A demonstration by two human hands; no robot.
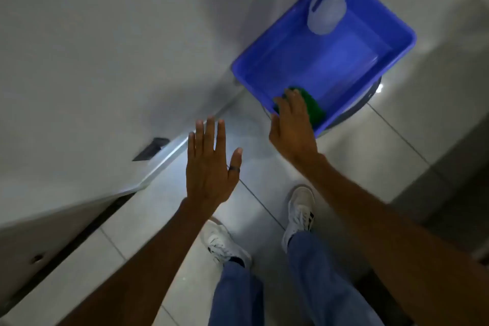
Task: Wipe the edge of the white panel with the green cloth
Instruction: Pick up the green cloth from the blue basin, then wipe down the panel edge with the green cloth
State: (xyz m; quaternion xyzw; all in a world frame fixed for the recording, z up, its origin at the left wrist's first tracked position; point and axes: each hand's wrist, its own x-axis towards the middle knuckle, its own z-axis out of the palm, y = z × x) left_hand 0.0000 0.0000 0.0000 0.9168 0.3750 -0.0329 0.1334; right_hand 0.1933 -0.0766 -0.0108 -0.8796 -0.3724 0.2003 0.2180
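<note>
The green cloth (312,106) lies in the near corner of a blue plastic tub (402,42). My right hand (292,124) reaches over the tub's near rim, fingertips on or just above the cloth; whether it grips the cloth I cannot tell. My left hand (209,164) hovers flat, fingers spread, holding nothing, over the floor beside the white panel (92,61). The panel fills the left half of the view, and its metal-trimmed bottom edge (169,153) runs diagonally just left of my left hand.
A white spray bottle (326,12) with a blue and yellow head stands in the tub's far corner. The tub rests on a grey round base on the tiled floor (370,153). A dark slot (150,149) sits near the panel's edge. My feet in white shoes stand below.
</note>
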